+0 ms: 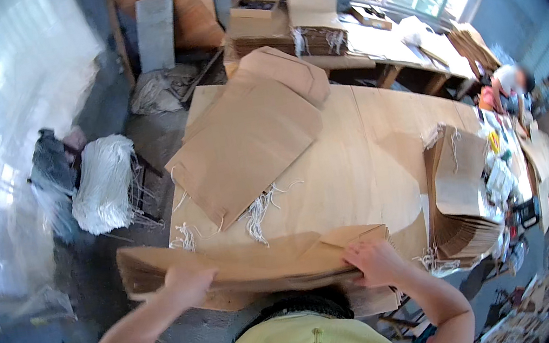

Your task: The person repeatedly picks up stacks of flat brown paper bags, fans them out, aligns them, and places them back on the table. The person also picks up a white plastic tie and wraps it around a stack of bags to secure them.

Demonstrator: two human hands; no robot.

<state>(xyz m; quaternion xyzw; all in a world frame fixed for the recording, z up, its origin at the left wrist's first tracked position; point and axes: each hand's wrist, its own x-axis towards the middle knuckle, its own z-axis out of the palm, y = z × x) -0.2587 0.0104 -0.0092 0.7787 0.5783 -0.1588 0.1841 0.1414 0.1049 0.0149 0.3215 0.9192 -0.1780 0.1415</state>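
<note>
At the table's near edge, a thick stack of brown paper bags (273, 260) stands on its long side between my hands. My left hand (190, 283) is closed on the stack's left part, its fingers partly blurred. Towards the right end my right hand (375, 263) grips the top edge, fingers curled over the paper. Beyond them lies a flat pile of brown paper bags (249, 147), with white strings (263, 214) trailing from its near edge. Another fanned bundle of brown bags (464, 179) leans at the table's right side.
The pale wooden table (354, 181) fills the middle. On the left stands a bundle of white strings (105, 186). A back bench holds stacked brown bags (313, 13) and an open cardboard box (257, 5). A person (508, 81) works at the far right.
</note>
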